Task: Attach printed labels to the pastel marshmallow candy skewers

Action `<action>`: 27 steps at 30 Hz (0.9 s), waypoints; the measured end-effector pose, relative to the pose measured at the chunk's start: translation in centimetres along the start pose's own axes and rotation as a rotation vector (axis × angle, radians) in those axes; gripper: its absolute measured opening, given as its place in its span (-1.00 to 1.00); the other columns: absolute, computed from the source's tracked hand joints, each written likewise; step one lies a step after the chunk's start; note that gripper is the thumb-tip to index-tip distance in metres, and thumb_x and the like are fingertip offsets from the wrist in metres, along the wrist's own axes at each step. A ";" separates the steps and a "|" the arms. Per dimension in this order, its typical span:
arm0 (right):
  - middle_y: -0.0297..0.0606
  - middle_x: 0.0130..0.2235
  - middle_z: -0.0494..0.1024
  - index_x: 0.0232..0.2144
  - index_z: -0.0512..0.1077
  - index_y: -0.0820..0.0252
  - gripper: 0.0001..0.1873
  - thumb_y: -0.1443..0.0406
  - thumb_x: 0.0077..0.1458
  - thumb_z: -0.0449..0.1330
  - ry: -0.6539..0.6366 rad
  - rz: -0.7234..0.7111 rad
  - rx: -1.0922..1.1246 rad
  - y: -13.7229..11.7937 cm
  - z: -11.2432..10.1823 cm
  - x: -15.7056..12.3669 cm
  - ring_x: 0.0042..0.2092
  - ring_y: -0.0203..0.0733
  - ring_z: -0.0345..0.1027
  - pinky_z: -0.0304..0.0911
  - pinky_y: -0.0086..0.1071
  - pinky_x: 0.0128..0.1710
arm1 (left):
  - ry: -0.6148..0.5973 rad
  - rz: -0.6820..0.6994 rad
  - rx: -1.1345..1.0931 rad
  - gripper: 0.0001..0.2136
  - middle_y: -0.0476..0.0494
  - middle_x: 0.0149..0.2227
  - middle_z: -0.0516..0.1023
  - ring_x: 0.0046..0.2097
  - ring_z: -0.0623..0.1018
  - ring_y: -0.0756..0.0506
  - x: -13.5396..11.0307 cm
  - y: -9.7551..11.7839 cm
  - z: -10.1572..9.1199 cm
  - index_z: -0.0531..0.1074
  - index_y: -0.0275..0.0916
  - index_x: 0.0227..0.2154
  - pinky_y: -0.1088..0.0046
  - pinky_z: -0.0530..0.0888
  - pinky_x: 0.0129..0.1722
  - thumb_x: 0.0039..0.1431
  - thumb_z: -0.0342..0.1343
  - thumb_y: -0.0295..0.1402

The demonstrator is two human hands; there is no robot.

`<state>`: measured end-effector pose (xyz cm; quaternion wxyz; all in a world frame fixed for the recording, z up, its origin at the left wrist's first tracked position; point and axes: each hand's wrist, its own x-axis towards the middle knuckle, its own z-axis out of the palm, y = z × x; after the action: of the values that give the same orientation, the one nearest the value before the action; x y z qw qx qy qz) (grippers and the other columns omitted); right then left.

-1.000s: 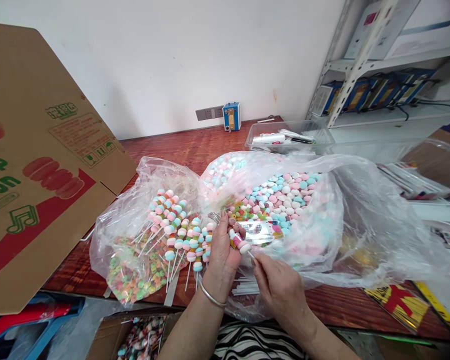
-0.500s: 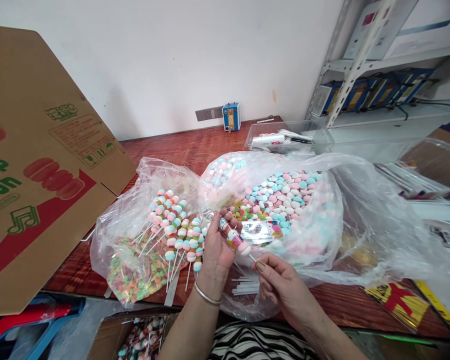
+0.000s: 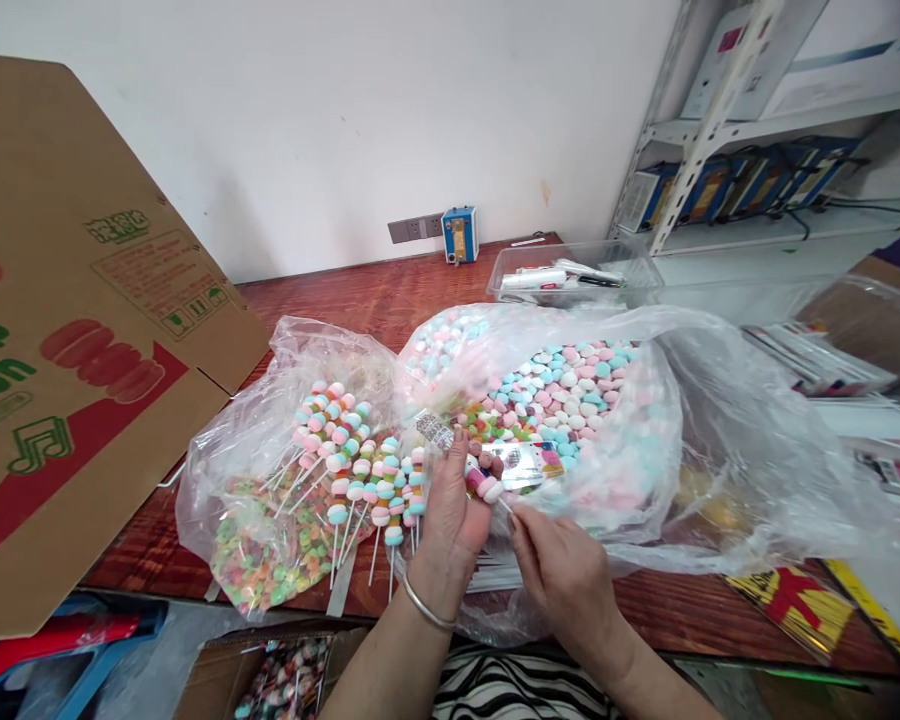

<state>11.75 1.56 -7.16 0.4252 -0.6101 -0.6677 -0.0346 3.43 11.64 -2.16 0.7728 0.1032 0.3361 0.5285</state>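
Note:
My left hand point(image 3: 456, 505), with a bangle at the wrist, is closed around a marshmallow candy skewer point(image 3: 487, 487) in a printed clear wrapper. The wrapper's silvery end point(image 3: 433, 428) sticks out past my thumb. My right hand point(image 3: 562, 560) pinches the skewer's white stick just below the lowest marshmallow. To the left of my left hand lie several finished pink, white and blue candy skewers point(image 3: 343, 440) on a plastic bag of gummy rings point(image 3: 270, 545). A flat printed wrapper point(image 3: 521, 463) lies behind my hands, against the large bag of marshmallows point(image 3: 570, 385).
A tall cardboard carton point(image 3: 82, 350) stands at the left. Below the table edge, an open box point(image 3: 217, 675) holds wrapped candies. A clear plastic tray point(image 3: 577, 275) with pens sits at the back, near a blue device point(image 3: 460, 236). Metal shelves point(image 3: 690, 170) stand at the right.
Both hands have shifted slightly to the right. My left fingers have closed further over the wrapped skewer, and my right hand has turned, its knuckles now up, still at the stick.

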 end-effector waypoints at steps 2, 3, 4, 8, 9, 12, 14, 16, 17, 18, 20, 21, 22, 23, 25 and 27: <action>-0.27 -0.46 0.53 -0.24 0.43 0.21 -0.76 0.26 0.33 -0.01 -0.076 0.252 0.245 0.0 -0.2 0.2 -0.48 -0.24 0.37 0.17 -0.41 -0.48 | -0.085 -0.053 -0.057 -0.87 -0.01 -0.43 0.44 -0.45 0.46 0.05 0.0 0.0 -0.3 0.46 -0.30 -0.30 0.49 0.49 -0.35 0.12 0.22 -0.38; -0.33 -0.51 0.49 -0.24 0.43 0.19 -0.72 0.22 0.35 -0.05 -0.120 0.373 0.360 0.0 -0.3 0.2 -0.52 -0.26 0.33 0.15 -0.43 -0.53 | -0.127 -0.080 -0.075 -0.86 -0.03 -0.40 0.47 -0.41 0.49 0.03 0.0 0.0 -0.5 0.47 -0.31 -0.28 0.45 0.51 -0.30 0.10 0.23 -0.39; -0.39 -0.57 0.43 -0.23 0.42 0.18 -0.68 0.19 0.36 -0.08 -0.157 0.467 0.449 0.0 -0.4 0.3 -0.57 -0.28 0.28 0.12 -0.45 -0.58 | -0.166 -0.098 -0.075 -0.84 -0.06 -0.38 0.49 -0.37 0.52 0.01 0.0 0.1 -0.7 0.47 -0.32 -0.27 0.43 0.52 -0.26 0.08 0.24 -0.41; -0.39 -0.55 0.44 -0.10 0.38 0.22 -0.72 0.18 0.34 -0.02 -0.141 0.425 0.372 0.5 -0.7 0.2 -0.57 -0.27 0.29 0.15 -0.44 -0.56 | -0.221 -0.079 -0.042 -0.80 -0.10 -0.34 0.53 -0.26 0.57 -0.05 0.2 0.2 -1.4 0.49 -0.34 -0.25 0.41 0.52 -0.18 0.03 0.28 -0.45; -0.32 -0.48 0.50 -0.08 0.37 0.24 -0.74 0.21 0.32 0.02 -0.097 0.324 0.262 0.5 -0.7 0.2 -0.51 -0.24 0.36 0.19 -0.42 -0.50 | -0.205 -0.068 -0.040 -0.81 -0.12 -0.32 0.54 -0.24 0.58 -0.06 0.3 0.2 -1.4 0.49 -0.34 -0.25 0.40 0.52 -0.16 0.04 0.29 -0.44; -0.23 -0.43 0.54 -0.13 0.42 0.26 -0.81 0.31 0.29 0.07 0.033 0.006 -0.096 0.7 -0.8 0.0 -0.45 -0.18 0.40 0.19 -0.36 -0.42 | -0.165 -0.055 -0.029 -0.79 -0.11 -0.30 0.56 -0.22 0.58 -0.07 0.3 0.2 -1.3 0.49 -0.30 -0.24 0.36 0.52 -0.12 0.03 0.31 -0.43; -0.27 -0.51 0.50 -0.18 0.44 0.26 -0.84 0.34 0.28 0.08 0.070 -0.103 -0.236 0.7 -0.8 0.0 -0.51 -0.18 0.34 0.13 -0.34 -0.46 | -0.190 -0.047 -0.018 -0.76 -0.07 -0.33 0.56 -0.26 0.58 -0.03 0.2 0.1 -1.2 0.49 -0.29 -0.24 0.39 0.51 -0.10 0.00 0.33 -0.45; -0.28 -0.53 0.50 -0.17 0.43 0.27 -0.83 0.34 0.30 0.05 0.071 -0.092 -0.204 0.5 -0.7 0.0 -0.54 -0.19 0.32 0.12 -0.35 -0.48 | -0.232 -0.030 -0.025 -0.76 -0.03 -0.36 0.55 -0.29 0.56 0.01 0.0 -0.3 -1.0 0.49 -0.29 -0.25 0.40 0.49 -0.07 -0.01 0.33 -0.47; -0.27 -0.50 0.51 -0.17 0.41 0.27 -0.81 0.33 0.31 0.02 0.048 -0.041 -0.116 0.4 -0.6 0.0 -0.52 -0.20 0.35 0.14 -0.37 -0.49 | -0.245 -0.028 -0.038 -0.78 -0.02 -0.37 0.55 -0.29 0.56 0.02 -0.1 -0.7 -1.0 0.50 -0.29 -0.26 0.40 0.48 -0.05 -0.01 0.33 -0.46; -0.27 -0.47 0.53 -0.19 0.40 0.25 -0.80 0.32 0.33 -0.02 0.012 0.036 0.004 0.2 -0.5 0.1 -0.50 -0.22 0.38 0.17 -0.40 -0.49 | -0.253 -0.035 -0.052 -0.80 -0.02 -0.38 0.54 -0.29 0.56 0.02 -0.3 -1.0 -1.0 0.50 -0.29 -0.28 0.38 0.48 -0.04 0.01 0.33 -0.45; -0.29 -0.44 0.54 -0.25 0.37 0.20 -0.77 0.29 0.35 -0.07 -0.069 0.223 0.256 -0.1 -0.3 0.1 -0.47 -0.25 0.40 0.21 -0.44 -0.50 | -0.265 -0.074 -0.074 -0.85 -0.01 -0.41 0.53 -0.31 0.55 0.02 -0.7 -1.8 -1.1 0.50 -0.29 -0.32 0.34 0.47 -0.01 0.04 0.32 -0.41; -0.31 -0.44 0.53 -0.28 0.35 0.18 -0.77 0.28 0.35 -0.07 -0.095 0.302 0.350 -0.2 -0.2 0.1 -0.47 -0.26 0.40 0.22 -0.45 -0.51 | -0.277 -0.100 -0.079 -0.86 0.00 -0.43 0.52 -0.32 0.55 0.02 -0.9 -2.2 -1.2 0.49 -0.29 -0.34 0.32 0.47 -0.01 0.05 0.31 -0.40; -0.33 -0.45 0.52 -0.30 0.34 0.17 -0.76 0.26 0.35 -0.07 -0.103 0.360 0.408 -0.3 -0.2 0.1 -0.47 -0.26 0.40 0.22 -0.46 -0.51 | -0.294 -0.122 -0.077 -0.87 0.00 -0.44 0.51 -0.31 0.55 0.01 -1.0 -2.4 -1.2 0.49 -0.29 -0.34 0.30 0.47 0.00 0.05 0.31 -0.40; -0.35 -0.46 0.51 -0.31 0.34 0.16 -0.77 0.25 0.35 -0.06 -0.097 0.390 0.431 -0.3 -0.2 0.0 -0.48 -0.26 0.39 0.22 -0.46 -0.52 | -0.313 -0.137 -0.069 -0.86 -0.01 -0.43 0.52 -0.30 0.56 -0.01 -1.1 -2.4 -1.3 0.49 -0.29 -0.33 0.28 0.46 0.01 0.05 0.31 -0.40; -0.37 -0.46 0.49 -0.28 0.35 0.15 -0.79 0.24 0.34 -0.03 -0.073 0.378 0.413 -0.1 -0.4 0.0 -0.48 -0.27 0.38 0.22 -0.45 -0.50 | -0.340 -0.142 -0.052 -0.80 -0.07 -0.35 0.55 -0.20 0.57 -0.08 -1.1 -2.1 -1.4 0.49 -0.29 -0.27 0.25 0.47 0.00 0.05 0.32 -0.35; -0.36 -0.43 0.49 -0.24 0.37 0.14 -0.82 0.26 0.33 -0.01 -0.057 0.317 0.363 0.1 -0.7 -0.1 -0.45 -0.27 0.40 0.23 -0.46 -0.46 | -0.331 -0.125 -0.063 -0.70 -0.14 -0.23 0.56 -0.12 0.57 -0.15 -0.6 -1.2 -1.4 0.48 -0.28 -0.20 0.24 0.48 -0.04 0.04 0.32 -0.26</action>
<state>12.20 1.09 -6.79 0.5090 -0.6214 -0.5707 0.1702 3.31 10.34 -3.53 0.8516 0.1437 0.1933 0.4655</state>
